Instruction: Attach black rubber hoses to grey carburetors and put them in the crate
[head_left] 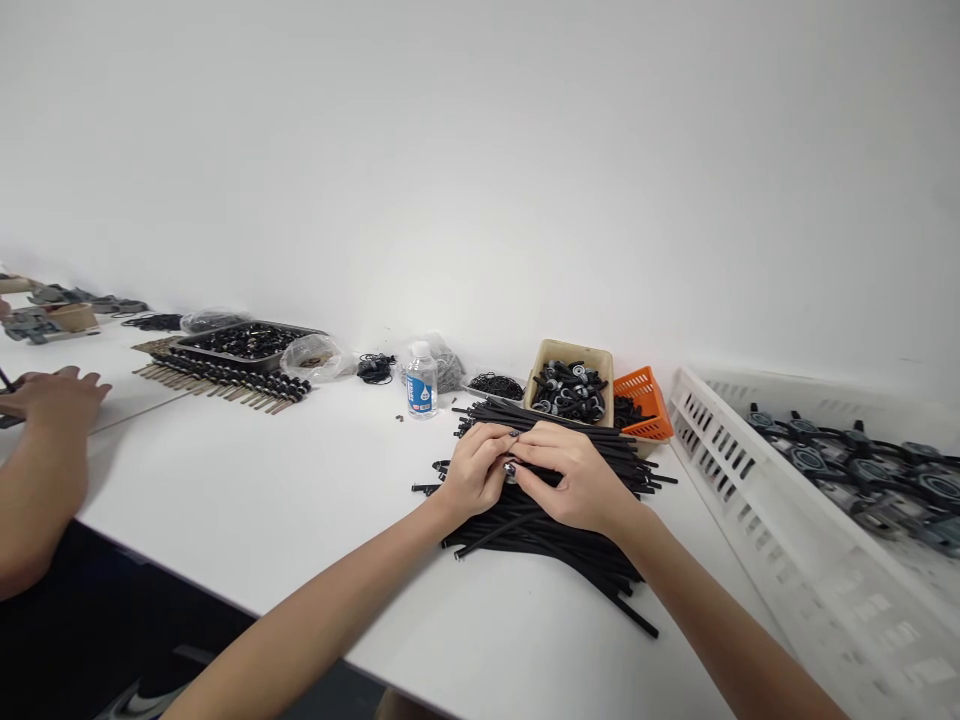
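My left hand [475,468] and my right hand [574,472] meet over a heap of thin black tubes [525,530] on the white table. Their fingertips are pinched together, and whatever lies between them is too small and covered to make out. Most of the tubes run roughly side by side, with several sticking out toward the table's front edge. Just behind the heap stands a cream bin [605,372] of black parts with grey round ends. An orange basket [654,400] with black pieces in it is beside that bin.
A large white crate [720,470] of grey and black parts flanks me on the right. A clear bottle [421,385] with a blue label stands behind my left hand. Farther left are a dark tray [319,331] of small parts and another person's hand [60,395].
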